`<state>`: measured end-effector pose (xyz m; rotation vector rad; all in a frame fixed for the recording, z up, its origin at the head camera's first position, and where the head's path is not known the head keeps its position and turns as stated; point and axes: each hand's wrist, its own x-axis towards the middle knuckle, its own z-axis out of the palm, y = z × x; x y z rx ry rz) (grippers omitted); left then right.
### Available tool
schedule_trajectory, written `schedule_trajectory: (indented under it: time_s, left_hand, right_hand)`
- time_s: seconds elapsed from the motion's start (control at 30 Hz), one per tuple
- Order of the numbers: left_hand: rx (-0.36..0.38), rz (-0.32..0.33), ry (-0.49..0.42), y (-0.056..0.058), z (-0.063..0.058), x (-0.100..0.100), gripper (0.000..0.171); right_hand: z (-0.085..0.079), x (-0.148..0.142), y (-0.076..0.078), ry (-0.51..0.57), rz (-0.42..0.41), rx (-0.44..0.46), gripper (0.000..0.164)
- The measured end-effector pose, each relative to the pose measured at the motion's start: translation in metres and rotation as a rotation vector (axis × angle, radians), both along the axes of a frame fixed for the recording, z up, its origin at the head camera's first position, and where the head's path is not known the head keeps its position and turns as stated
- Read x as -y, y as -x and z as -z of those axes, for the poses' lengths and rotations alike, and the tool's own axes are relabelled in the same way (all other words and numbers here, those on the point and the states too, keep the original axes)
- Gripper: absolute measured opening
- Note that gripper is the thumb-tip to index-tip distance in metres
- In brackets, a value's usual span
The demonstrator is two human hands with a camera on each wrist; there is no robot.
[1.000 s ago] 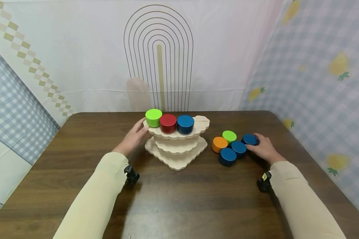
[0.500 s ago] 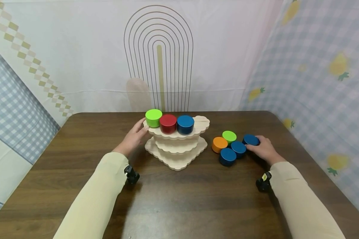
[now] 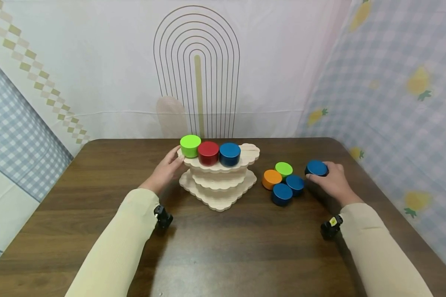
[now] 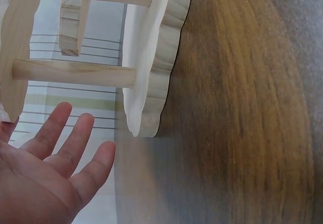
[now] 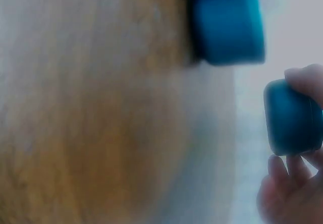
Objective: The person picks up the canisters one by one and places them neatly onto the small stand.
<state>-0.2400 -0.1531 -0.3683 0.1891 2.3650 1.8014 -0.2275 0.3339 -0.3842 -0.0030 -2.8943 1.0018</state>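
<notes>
A tiered wooden stand (image 3: 221,198) with scalloped boards stands mid-table. On its top board sit a green cylinder block (image 3: 190,147), a red cylinder block (image 3: 208,154) and a blue cylinder block (image 3: 229,155). My left hand (image 3: 165,171) holds the left end of that board by thumb and forefinger; in the left wrist view the other fingers (image 4: 81,141) spread loosely below it. At the right, my right hand (image 3: 335,181) grips another blue cylinder block (image 3: 316,168) between thumb and fingers, raised off the table in the right wrist view.
Right of the stand, a green block (image 3: 283,169), an orange block (image 3: 271,179) and two blue blocks, a rear one (image 3: 295,184) and a front one (image 3: 281,194), cluster on the dark wooden table (image 3: 226,251). Patterned cloth (image 3: 282,62) hangs behind and at the sides.
My right hand has drawn the gripped blue block away from the cluster, to the right and upward. The left hand and the stand keep their place.
</notes>
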Motion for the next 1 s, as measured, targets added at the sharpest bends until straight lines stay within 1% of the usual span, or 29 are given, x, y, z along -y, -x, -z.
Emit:
schedule_trajectory:
  time_s: [0.27, 0.53, 0.77, 1.0]
  left_hand:
    - [0.006, -0.012, 0.041, 0.001, 0.000, 0.000, 0.061]
    - [0.003, -0.014, 0.037, 0.001, 0.000, 0.001, 0.061]
    - [-0.002, -0.017, 0.037, 0.002, 0.001, 0.000, 0.061]
    - [0.003, -0.015, 0.039, 0.001, 0.000, -0.001, 0.062]
  right_hand:
    - [-0.016, 0.014, -0.001, 0.017, -0.023, -0.057, 0.075]
    - [-0.032, 0.033, -0.002, 0.014, -0.066, -0.087, 0.074]
    - [-0.043, 0.051, -0.001, 0.008, -0.073, -0.069, 0.076]
    - [-0.051, 0.072, 0.001, 0.022, -0.109, -0.044, 0.074]
